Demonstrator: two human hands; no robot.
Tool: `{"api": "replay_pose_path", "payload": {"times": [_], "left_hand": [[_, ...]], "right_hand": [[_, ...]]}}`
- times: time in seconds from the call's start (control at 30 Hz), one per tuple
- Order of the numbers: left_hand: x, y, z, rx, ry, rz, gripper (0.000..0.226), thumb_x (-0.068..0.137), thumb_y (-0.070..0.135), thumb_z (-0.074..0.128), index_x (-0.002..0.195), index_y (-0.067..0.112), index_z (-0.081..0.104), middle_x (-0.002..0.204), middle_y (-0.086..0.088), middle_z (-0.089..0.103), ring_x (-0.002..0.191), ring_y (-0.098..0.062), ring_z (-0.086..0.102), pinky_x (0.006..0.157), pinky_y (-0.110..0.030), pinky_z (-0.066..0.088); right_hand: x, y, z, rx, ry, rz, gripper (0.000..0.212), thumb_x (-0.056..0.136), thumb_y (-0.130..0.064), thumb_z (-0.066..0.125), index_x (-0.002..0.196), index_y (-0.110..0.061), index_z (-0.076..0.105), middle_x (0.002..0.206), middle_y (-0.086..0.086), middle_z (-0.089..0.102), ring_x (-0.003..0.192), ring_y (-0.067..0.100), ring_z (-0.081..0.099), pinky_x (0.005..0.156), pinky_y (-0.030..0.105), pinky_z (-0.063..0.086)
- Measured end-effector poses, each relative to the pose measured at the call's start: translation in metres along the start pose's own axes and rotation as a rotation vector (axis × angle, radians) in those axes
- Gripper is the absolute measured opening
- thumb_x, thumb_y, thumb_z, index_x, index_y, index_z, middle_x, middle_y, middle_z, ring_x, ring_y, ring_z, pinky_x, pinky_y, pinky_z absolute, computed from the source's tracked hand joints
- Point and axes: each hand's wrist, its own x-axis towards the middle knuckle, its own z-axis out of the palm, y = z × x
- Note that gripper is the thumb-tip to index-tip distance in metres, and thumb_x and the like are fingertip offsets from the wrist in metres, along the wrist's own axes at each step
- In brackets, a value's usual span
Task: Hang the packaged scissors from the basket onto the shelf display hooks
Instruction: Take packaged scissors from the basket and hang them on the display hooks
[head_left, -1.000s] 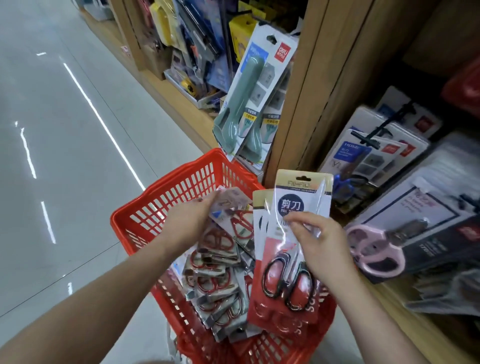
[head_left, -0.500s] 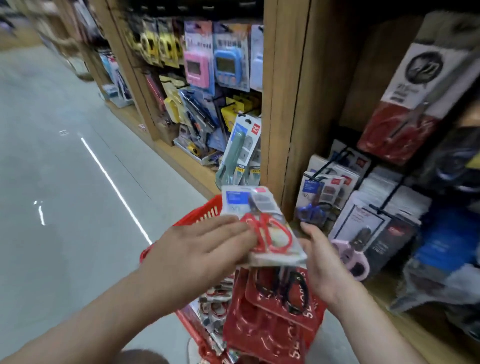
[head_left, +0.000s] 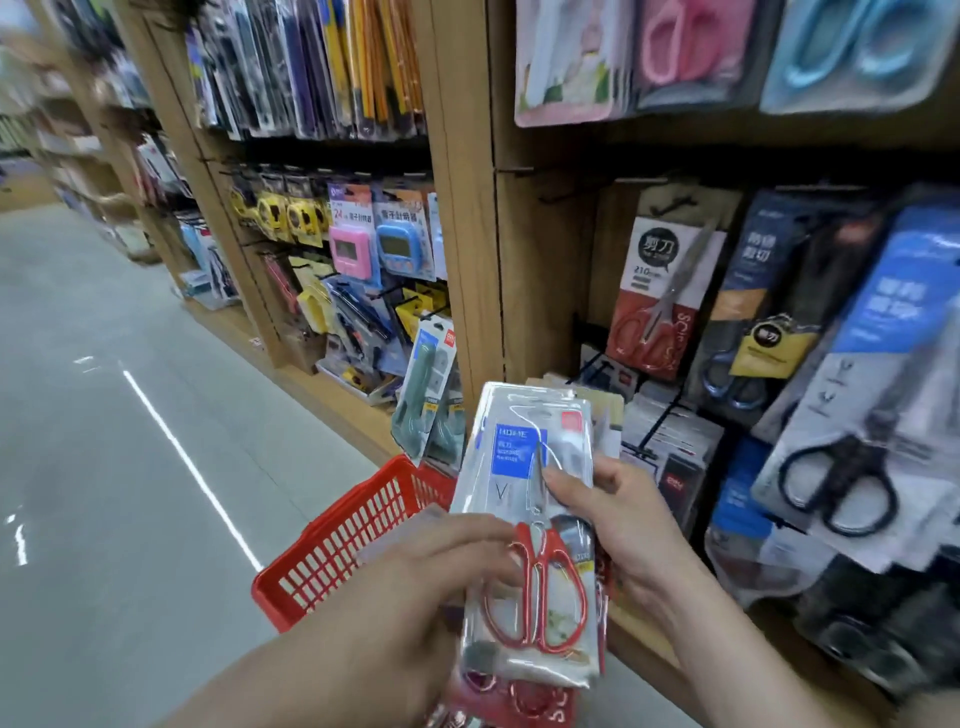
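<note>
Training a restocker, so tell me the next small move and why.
Probably lift the red-handled scissors pack so its top hang slot meets the black hook to its right. The left hand and right hand both grip it, upright, above the basket, not yet hung.

A single head-worn view looks forward and down, close over the left hand (head_left: 431, 582) and right hand (head_left: 628, 535), which hold the packaged scissors (head_left: 535, 467) at bottom centre. It faces obliquely along the wooden shelf (head_left: 467, 234) (wide-angle, so uprights bow), with the aisle floor (head_left: 104, 441) left and the red basket (head_left: 358, 530) beneath.
</note>
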Motion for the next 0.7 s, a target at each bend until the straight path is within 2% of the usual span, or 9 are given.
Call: {"api": "replay_pose_path", "payload": {"times": [0.07,0.13,0.2,0.27,0.33,0.47,0.57,0.7], "left_hand": [[0.020,0.010,-0.004,-0.156,0.176,-0.166,0.048,0.085,0.014,0.060,0.114,0.053,0.056,0.137,0.031,0.048,0.129,0.009,0.046,0.104,-0.017,0.041],[0.048,0.020,-0.008,-0.385,0.303,-0.344,0.038,0.095,0.019,0.063,0.113,0.052,0.057,0.130,0.024,0.057,0.113,0.011,0.057,0.093,-0.020,0.050],[0.072,0.032,-0.008,-0.737,0.384,-0.519,0.024,0.096,0.022,0.060,0.108,0.042,0.061,0.113,0.011,0.071,0.093,0.002,0.069,0.074,-0.019,0.055],[0.088,0.040,-0.004,-0.934,0.429,-0.620,0.014,0.096,0.025,0.060,0.104,0.030,0.070,0.101,0.001,0.077,0.088,-0.009,0.074,0.074,-0.028,0.057],[0.096,0.045,0.003,-1.030,0.458,-0.633,0.015,0.096,0.025,0.061,0.102,0.022,0.073,0.099,-0.003,0.078,0.092,-0.019,0.075,0.082,-0.041,0.059],[0.112,0.051,0.016,-1.030,0.591,-0.617,0.014,0.095,0.019,0.062,0.095,0.019,0.076,0.095,-0.004,0.078,0.087,-0.020,0.075,0.071,-0.035,0.059],[0.121,0.046,0.017,-1.121,0.662,-0.627,0.016,0.097,0.016,0.059,0.099,0.010,0.073,0.099,-0.011,0.077,0.089,-0.026,0.074,0.080,-0.044,0.058],[0.128,0.035,0.011,-1.151,0.749,-0.623,0.009,0.095,0.014,0.062,0.095,0.008,0.070,0.089,-0.008,0.078,0.075,-0.017,0.074,0.066,-0.034,0.059]], "right_hand": [[-0.010,-0.011,-0.006,-0.015,0.018,-0.075,0.013,0.088,-0.015,0.071,0.098,-0.011,0.076,0.093,0.008,0.078,0.090,0.031,0.074,0.081,0.042,0.059],[-0.020,-0.020,-0.011,-0.047,0.013,-0.132,0.010,0.089,-0.015,0.070,0.095,-0.012,0.077,0.093,0.005,0.079,0.091,0.028,0.074,0.082,0.041,0.059],[-0.030,-0.027,-0.016,-0.065,-0.001,-0.161,0.009,0.089,-0.018,0.070,0.090,-0.016,0.079,0.092,0.002,0.079,0.088,0.022,0.075,0.081,0.037,0.059],[-0.037,-0.033,-0.024,-0.079,0.003,-0.181,0.010,0.086,-0.023,0.070,0.088,-0.025,0.080,0.091,-0.001,0.079,0.084,0.015,0.074,0.075,0.032,0.058],[-0.043,-0.038,-0.032,-0.097,0.026,-0.208,0.012,0.088,-0.022,0.069,0.086,-0.022,0.080,0.091,-0.002,0.079,0.083,0.013,0.074,0.074,0.031,0.056],[-0.052,-0.044,-0.038,-0.112,0.105,-0.261,0.020,0.083,-0.031,0.068,0.092,-0.017,0.078,0.092,-0.005,0.079,0.091,0.015,0.074,0.084,0.041,0.060],[-0.054,-0.047,-0.040,-0.140,0.166,-0.316,0.028,0.076,-0.039,0.066,0.090,-0.018,0.078,0.090,-0.008,0.078,0.089,0.012,0.074,0.078,0.034,0.061],[-0.048,-0.055,-0.042,-0.137,0.210,-0.315,0.027,0.075,-0.040,0.066,0.088,-0.019,0.077,0.089,-0.010,0.078,0.086,0.011,0.074,0.073,0.027,0.060]]}}
